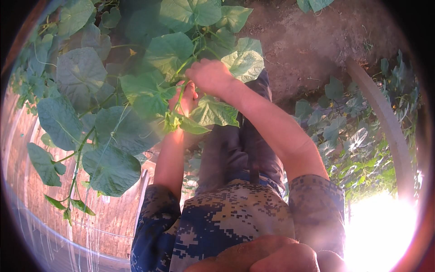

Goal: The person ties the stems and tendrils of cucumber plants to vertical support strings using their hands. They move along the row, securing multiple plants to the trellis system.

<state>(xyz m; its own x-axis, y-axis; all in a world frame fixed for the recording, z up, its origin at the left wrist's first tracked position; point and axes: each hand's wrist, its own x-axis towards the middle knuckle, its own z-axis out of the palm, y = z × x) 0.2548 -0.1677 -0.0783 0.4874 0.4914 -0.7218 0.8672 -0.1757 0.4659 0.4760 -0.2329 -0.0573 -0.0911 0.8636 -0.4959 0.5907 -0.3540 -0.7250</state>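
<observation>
A green cucumber vine (184,65) with broad lobed leaves rises in front of me, and both hands are at its stem. My left hand (185,100) is around the stem from below, thumb and fingers curled, with the leafy growing tip (174,121) hanging over the wrist. Just above and to the right, my right hand (211,76) has its fingers bent in on the same stem; its fingertips are partly hidden. A pale sunlit leaf (243,64) lies beside the right hand. Below it, another leaf (214,111) spreads between my forearms.
More cucumber leaves (112,166) hang at the left, with thin support strings (89,217) running among them. A small yellow flower (132,52) shows behind. Bare soil (292,44) is at upper right. A curved post (382,108) stands by more vines, near strong glare.
</observation>
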